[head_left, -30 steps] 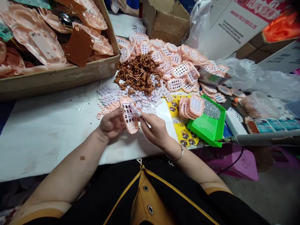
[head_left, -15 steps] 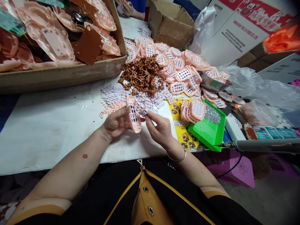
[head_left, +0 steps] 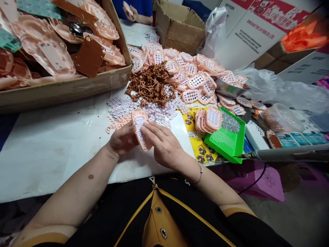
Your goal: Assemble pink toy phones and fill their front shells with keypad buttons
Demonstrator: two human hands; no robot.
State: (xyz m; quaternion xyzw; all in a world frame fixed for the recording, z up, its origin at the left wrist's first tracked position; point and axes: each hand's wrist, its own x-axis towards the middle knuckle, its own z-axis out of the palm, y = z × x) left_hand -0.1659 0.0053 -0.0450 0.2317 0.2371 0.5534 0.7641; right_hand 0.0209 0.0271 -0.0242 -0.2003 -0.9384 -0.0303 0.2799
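My left hand (head_left: pixel 122 139) is closed around the side of a pink plastic casing (head_left: pixel 146 145), which is held tilted above the table. A pale keypad (head_left: pixel 139 122) lies over the casing's face. My right hand (head_left: pixel 164 144) is closed, its fingertips pressed on the keypad and the casing's right edge; its thumb is mostly hidden. Just beyond the hands are loose white keypad pieces (head_left: pixel 119 105), small pink pieces (head_left: pixel 117 122) and a heap of brown parts (head_left: pixel 149 84).
A cardboard box (head_left: pixel 102 80) of pink shells stands at left. Behind lies a pile of pink casings (head_left: pixel 196 80). To the right are stacked casings (head_left: pixel 212 118) and a green tray (head_left: pixel 239 137) holding small metal pieces. Across the table, another person's hands (head_left: pixel 132 13) show.
The keypad, held beside the casing by my right hand before, now lies over the casing's holes with my right fingers on it. The casing has turned its face up toward me.
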